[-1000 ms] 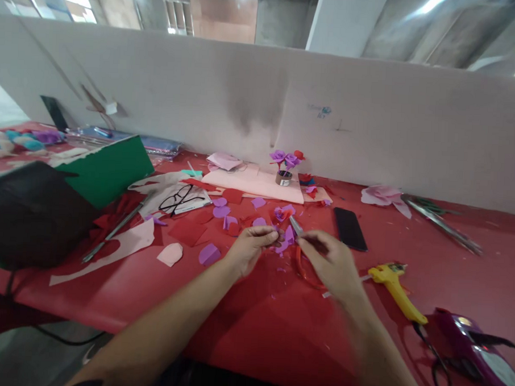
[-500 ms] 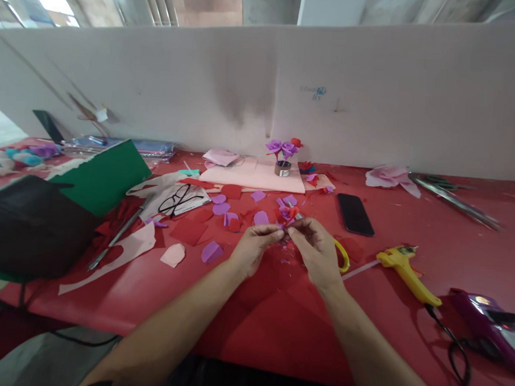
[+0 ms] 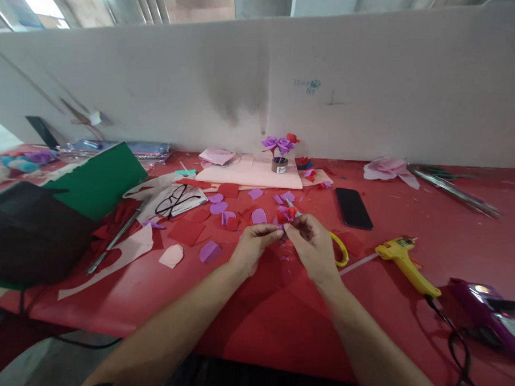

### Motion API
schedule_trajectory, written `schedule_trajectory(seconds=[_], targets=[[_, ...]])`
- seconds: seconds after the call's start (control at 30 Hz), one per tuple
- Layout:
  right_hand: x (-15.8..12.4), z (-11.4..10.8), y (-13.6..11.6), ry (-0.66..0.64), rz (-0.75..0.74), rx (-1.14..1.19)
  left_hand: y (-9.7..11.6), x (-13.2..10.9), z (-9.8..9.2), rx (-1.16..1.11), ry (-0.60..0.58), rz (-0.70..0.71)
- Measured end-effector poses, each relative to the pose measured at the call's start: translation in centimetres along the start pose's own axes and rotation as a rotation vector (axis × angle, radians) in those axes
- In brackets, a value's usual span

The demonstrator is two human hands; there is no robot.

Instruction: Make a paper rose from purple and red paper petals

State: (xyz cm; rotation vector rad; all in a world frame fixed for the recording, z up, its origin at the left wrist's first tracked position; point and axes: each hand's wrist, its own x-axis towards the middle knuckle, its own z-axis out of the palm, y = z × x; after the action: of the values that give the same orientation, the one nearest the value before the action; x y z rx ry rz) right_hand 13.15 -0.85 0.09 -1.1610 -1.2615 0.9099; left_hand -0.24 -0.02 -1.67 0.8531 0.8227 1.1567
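Note:
My left hand (image 3: 255, 247) and my right hand (image 3: 310, 246) meet over the middle of the table, thumbs and fingertips pinched together. Between them is a small purple paper piece (image 3: 281, 226), mostly covered by the fingers. Just beyond the fingertips shows a red and purple paper flower (image 3: 287, 213); whether it touches the fingers I cannot tell. Scissors with a yellow handle (image 3: 344, 251) lie partly hidden by my right hand. Purple paper petals (image 3: 259, 216) are scattered to the left of the hands, along with red paper pieces (image 3: 187, 231).
A small brown pot of paper flowers (image 3: 280, 164) stands on pink sheets (image 3: 233, 172). On the right lie a phone (image 3: 353, 208), a yellow glue gun (image 3: 402, 262) with a cord, and a purple device (image 3: 487, 311). Glasses (image 3: 174, 201) and a dark bag (image 3: 34, 229) are at left.
The whole view has shifted slightly. My hands stay pinched together in nearly the same place, with only small finger movement.

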Motion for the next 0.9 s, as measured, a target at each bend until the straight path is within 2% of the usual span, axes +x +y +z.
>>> schedule_trajectory(seconds=[0.27,0.43,0.5,0.67,0.9], targets=[[-0.14,-0.13,-0.23,-0.014,0.010,0.074,-0.09,0.22,-0.32,-0.006,0.030,-0.002],[-0.14,-0.62,-0.10,0.098,-0.027,0.071,0.34,0.67,-0.58,-0.057,0.092,0.003],[-0.12,-0.70,-0.06,0.096,-0.014,0.052,0.41,0.73,-0.58,-0.079,0.097,0.000],[-0.16,-0.46,-0.26,0.043,-0.027,-0.015,0.25,0.43,-0.42,-0.059,0.049,-0.017],[-0.05,-0.37,-0.27,0.064,-0.069,-0.115,-0.29,0.36,-0.41,-0.036,-0.004,-0.014]])
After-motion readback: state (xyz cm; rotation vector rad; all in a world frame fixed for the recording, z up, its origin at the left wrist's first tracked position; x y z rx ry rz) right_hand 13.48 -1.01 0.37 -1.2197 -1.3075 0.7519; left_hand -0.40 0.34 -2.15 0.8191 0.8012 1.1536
